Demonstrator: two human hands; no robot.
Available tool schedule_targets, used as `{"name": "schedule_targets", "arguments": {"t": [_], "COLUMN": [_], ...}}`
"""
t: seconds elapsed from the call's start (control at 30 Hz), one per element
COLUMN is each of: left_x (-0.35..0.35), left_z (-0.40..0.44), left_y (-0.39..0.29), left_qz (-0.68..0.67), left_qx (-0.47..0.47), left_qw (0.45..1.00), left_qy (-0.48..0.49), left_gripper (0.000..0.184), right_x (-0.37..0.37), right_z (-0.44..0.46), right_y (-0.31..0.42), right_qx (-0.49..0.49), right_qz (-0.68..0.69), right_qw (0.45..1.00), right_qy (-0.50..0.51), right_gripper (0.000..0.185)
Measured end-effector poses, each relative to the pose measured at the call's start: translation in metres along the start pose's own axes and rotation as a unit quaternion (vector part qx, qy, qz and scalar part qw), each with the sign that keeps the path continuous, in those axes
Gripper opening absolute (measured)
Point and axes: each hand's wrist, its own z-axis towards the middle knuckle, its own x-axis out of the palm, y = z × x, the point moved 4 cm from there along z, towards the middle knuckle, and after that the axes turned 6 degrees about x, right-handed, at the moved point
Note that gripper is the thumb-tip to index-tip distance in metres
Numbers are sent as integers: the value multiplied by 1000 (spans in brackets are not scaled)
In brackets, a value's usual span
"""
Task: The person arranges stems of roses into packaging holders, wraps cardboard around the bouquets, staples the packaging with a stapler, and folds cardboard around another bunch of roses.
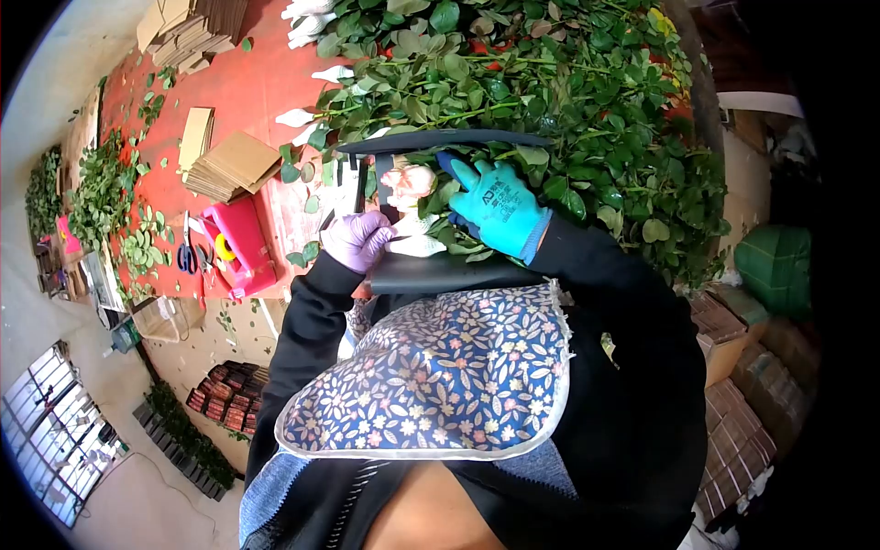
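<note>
Head: two gloved hands point(356, 241) point(500, 211) near one bloom point(409, 185).

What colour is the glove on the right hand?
The right-hand glove is bright turquoise across its back; the head view shows it best.

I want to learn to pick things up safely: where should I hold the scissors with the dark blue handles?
Probably hold the scissors by their handle loops, coming from the wearer's side of the table. The loops face that side while the blades point away, and the pink tape dispenser crowds their right.
</note>
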Motion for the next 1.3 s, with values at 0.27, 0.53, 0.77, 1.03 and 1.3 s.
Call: {"name": "schedule_targets", "arguments": {"t": [0.27, 0.53, 0.77, 1.03, 1.3], "left_x": [-98, -75, -53, 3, -84], "left_z": [-92, -303, -32, 4, -52], "left_y": [27, 122, -19, -1, 15], "left_qz": [213, 521, 40, 109, 293], "left_qx": [-63, -250, -29, 55, 50], "left_qw": [972, 811, 998, 982, 955], "left_qy": [-80, 91, 25, 141, 21], "left_gripper": [9, 32, 19, 21, 14], "right_x": [-5, -72, -58, 2, 4], "right_z": [-3, -18, -11, 7, 7], "right_y": [-4, -13, 24, 24, 23], "right_qx": [1, -28, -21, -134, -141], "right_qz": [58, 191, 236, 69, 76], "right_qw": [998, 981, 970, 982, 980], "right_qy": [-8, -30, 61, 109, 120], "right_gripper": [15, 31, 12, 14, 13]}}
